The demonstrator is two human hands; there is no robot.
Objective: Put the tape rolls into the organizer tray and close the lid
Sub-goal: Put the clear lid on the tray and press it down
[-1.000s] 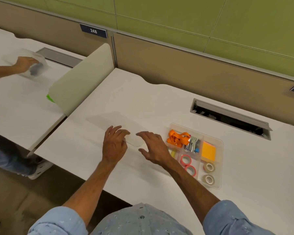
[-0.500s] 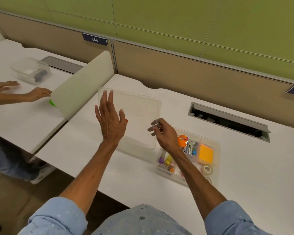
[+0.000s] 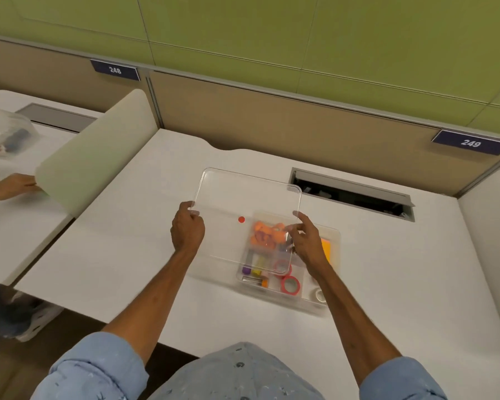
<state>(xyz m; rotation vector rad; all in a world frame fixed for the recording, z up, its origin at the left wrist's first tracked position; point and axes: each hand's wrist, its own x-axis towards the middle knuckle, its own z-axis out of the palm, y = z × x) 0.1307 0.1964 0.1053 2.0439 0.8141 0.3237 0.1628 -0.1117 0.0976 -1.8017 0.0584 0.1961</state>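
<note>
Over on the left, the left hand (image 3: 187,226) has its fingers (image 3: 191,212) pinched on the left edge of the clear lid (image 3: 243,197), near that edge's middle, and the lid is up in the air, tilted, with a small red dot (image 3: 241,219) showing on it. Moving across, the lid's long axis runs from the near edge of the desk (image 3: 127,255) toward the far edge, and only its right-hand portion hangs over the organizer tray (image 3: 334,235); the rest sits out over bare desk to the tray's left. Through the plastic you can make out orange items (image 3: 264,233) in the tray's far-left compartment. Now the right hand (image 3: 308,243), fingers (image 3: 302,219) clamped on the lid's right edge, directly above the tray. The tray itself rests toward the near edge of the desk, right of centre, and the tape rolls are already in: two red tape rolls (image 3: 290,285) in a near compartment, one partly under the lid, and a pale tape roll (image 3: 319,295) by the near-right corner. So the loading looks finished, and it comes down to the lid. The tray lies to the right of and below the lid, so I'd judge both hands need to carry it rightward, level it and square its corners to the tray rim before lowering, the right hand being nearer the target.
</note>
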